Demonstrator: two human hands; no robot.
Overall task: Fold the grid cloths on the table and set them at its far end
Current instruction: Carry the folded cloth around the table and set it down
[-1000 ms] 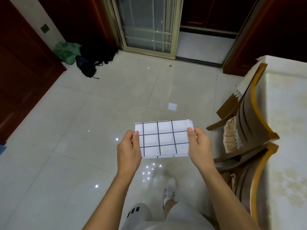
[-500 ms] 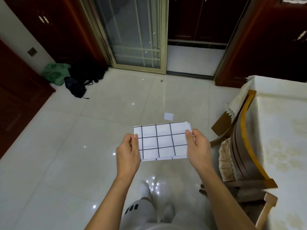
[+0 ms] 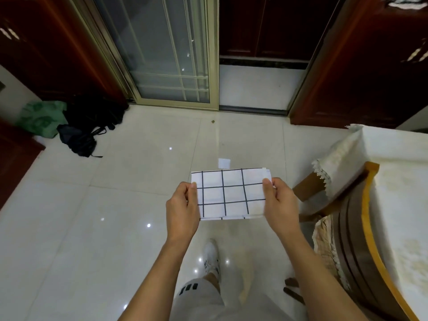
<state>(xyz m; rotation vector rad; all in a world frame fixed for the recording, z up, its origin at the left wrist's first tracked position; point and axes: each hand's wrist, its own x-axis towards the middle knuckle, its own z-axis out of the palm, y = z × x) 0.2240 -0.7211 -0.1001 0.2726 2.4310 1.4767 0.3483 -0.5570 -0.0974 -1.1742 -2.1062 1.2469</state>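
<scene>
Both hands are up in front of the body, and between them sits the folded grid cloth (image 3: 229, 193), a white rectangle crossed by black lines, held flat and level in mid-air over the pale tiled floor (image 3: 115, 205). The left hand (image 3: 183, 209) has its grip on the cloth's left edge, thumb on top and fingers curled underneath, pinching it firmly. The right hand (image 3: 279, 202) mirrors that on the right edge, thumb pressed on the top face, fingers tucked below. Layered edges peek out at the far right corner of the cloth, so it is several folds thick. Off to the right stands the surface (image 3: 405, 181), draped in a cream covering with a lace fringe, and the cloth is well apart from it, not over it at all. A wooden chair (image 3: 361, 239) with a curved yellow-trimmed back is tucked against that surface, just right of the right forearm. Below the hands, a white shoe (image 3: 210, 256) and light trousers show on the floor. Far left, a dark bag (image 3: 81, 140) lies beside a green bag (image 3: 41, 117) near the sliding glass door (image 3: 162, 54).
</scene>
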